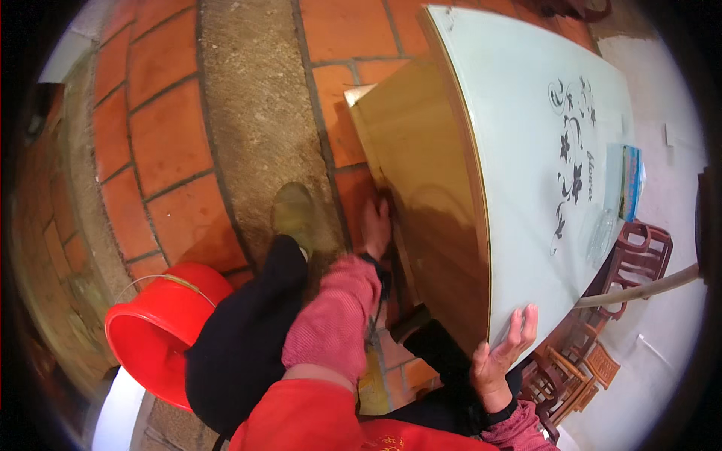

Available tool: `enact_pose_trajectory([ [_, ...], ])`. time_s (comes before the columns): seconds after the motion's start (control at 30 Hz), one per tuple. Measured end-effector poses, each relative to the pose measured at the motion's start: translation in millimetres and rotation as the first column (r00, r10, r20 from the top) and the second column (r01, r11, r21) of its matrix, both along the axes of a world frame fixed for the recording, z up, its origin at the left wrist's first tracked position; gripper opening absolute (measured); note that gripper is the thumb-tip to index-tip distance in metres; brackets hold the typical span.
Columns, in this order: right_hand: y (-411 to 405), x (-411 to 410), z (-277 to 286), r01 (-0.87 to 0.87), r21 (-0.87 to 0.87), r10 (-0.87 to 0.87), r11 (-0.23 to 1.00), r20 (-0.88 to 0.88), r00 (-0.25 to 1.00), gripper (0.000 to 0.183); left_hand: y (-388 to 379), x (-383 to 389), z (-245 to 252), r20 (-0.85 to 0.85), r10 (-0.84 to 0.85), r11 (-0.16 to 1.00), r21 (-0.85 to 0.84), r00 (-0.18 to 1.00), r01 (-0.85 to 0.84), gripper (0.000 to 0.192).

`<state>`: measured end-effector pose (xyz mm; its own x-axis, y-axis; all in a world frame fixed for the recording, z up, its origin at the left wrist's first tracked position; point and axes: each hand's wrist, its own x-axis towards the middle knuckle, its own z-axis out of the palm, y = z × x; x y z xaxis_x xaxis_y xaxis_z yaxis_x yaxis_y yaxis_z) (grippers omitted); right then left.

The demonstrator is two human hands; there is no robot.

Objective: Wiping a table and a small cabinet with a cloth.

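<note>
A low table with a pale glass top (pixel 524 169), printed with black flowers, and wooden sides (pixel 434 186) stands at the right on brick-coloured floor tiles. My left hand (pixel 376 225) reaches down to the lower edge of the wooden side, near the floor; it is blurred, and whether it grips the edge I cannot tell. At the near corner of the top rests my right hand (pixel 505 355), with fingers on the glass and the thumb by the edge. A clear glass dish (pixel 601 237) and a blue and green box (pixel 630 183) lie on the top's far side.
A red plastic bucket (pixel 169 327) with a wire handle lies tilted beside my leg at the left. A rough concrete strip (pixel 259 113) runs between the tiles. Wooden chairs (pixel 637 265) and stools (pixel 603 363) stand by the wall, and a wooden pole (pixel 643 290) slants beyond the table.
</note>
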<state>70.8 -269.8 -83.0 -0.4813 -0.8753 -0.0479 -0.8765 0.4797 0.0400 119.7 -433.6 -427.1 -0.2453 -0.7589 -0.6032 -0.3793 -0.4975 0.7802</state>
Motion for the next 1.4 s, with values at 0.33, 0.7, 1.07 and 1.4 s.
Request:
enact_pose_trajectory([
  [0.33,-2.0,1.4,0.2,0.004,-0.034,-0.003,0.999,0.031,1.0,0.065,-271.7,-25.5,-50.0,0.001,0.132,0.96,-0.248,0.991,-0.128,0.034],
  [0.7,-1.3,-0.8,0.0,0.014,-0.046,-0.013,0.999,0.02,1.0,0.064,-137.1,-25.4,-46.6,-0.124,0.241,0.936,-0.233,0.963,-0.265,0.035],
  [1.07,-4.2,-1.7,0.2,0.004,-0.084,-0.004,0.996,0.001,1.0,0.063,128.0,6.6,6.3,0.184,0.01,0.988,0.148,0.983,-0.038,0.038],
  [1.4,-2.0,-1.4,-0.8,0.014,-0.093,-0.013,0.996,0.02,1.0,0.063,82.9,14.2,-5.8,-0.067,-0.062,0.998,0.012,0.996,0.063,0.032],
])
